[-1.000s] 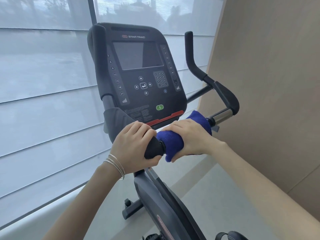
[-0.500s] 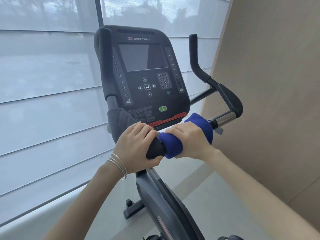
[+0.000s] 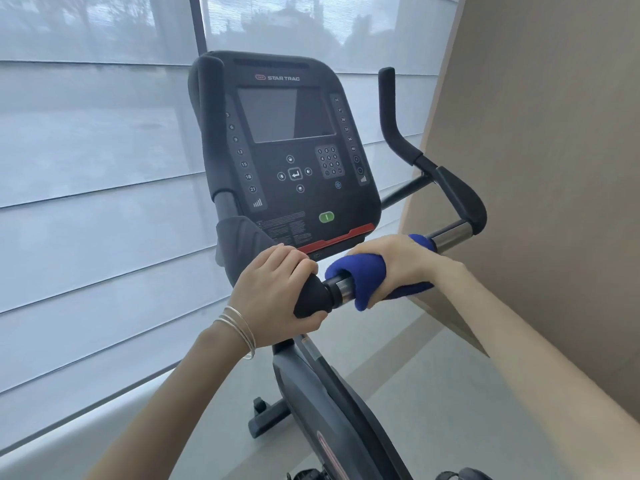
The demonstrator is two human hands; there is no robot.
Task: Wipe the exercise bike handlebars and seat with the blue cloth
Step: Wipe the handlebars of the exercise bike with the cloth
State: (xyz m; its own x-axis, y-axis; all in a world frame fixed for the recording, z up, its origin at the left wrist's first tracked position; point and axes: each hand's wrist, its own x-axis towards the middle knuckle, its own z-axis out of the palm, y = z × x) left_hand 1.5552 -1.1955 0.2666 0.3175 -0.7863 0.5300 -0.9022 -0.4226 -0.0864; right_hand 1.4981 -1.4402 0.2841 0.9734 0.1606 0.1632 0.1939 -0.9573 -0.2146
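my right hand (image 3: 398, 263) is closed around the blue cloth (image 3: 360, 275), which is wrapped over the near crossbar of the handlebars (image 3: 341, 287), just right of the middle. my left hand (image 3: 277, 289) is curled shut on the black foam grip (image 3: 311, 294) beside it, with nothing else in it, steadying the bike. a short stretch of bare chrome shows between the two hands.

the cloth looks soft and thick — i judge it light, limp, and happy to mould round a tube, so the best hold is a full wrap with palm on top and fingers under, squeezing enough that it drags along the bar rather than slipping inside my fist. the chrome should be slick under it; the foam will likely grab more. the bike itself seems heavy and stiff enough not to shift under the rubbing.

my fingertips under the bar are hidden, and so is most of the cloth, tucked inside my palm, with a bit poking out past my knuckles towards the chrome sleeve (image 3: 450, 235). the seat is out of view altogether — behind and below me, i suppose. the console (image 3: 287, 150) blocks the left upright, and the bottom of the frame is cut off.
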